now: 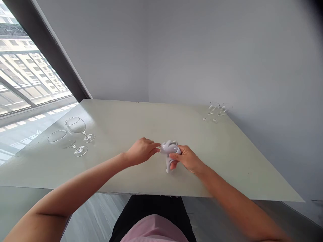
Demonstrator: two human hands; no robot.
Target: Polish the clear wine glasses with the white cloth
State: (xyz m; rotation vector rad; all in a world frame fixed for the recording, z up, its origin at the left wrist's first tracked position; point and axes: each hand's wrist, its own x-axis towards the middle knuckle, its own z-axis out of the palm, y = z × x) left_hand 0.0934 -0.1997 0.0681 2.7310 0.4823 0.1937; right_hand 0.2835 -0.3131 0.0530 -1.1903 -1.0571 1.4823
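A small glossy pale grey-lavender object (170,148) with a part hanging down is held above the table near its front middle. My right hand (184,157) grips it from the right, thumb across its near side and fingers beneath. At its left end, my left hand (143,151) has its thumb and fingertips pinched together on the object's edge. What the object is I cannot tell for certain; part of it is hidden by the right fingers.
Two stemmed glasses (75,125) (60,139) stand at the left of the pale table (141,117). More clear glasses (213,108) (223,110) are at the back right corner. Grey walls border the back and right; a window is at the left.
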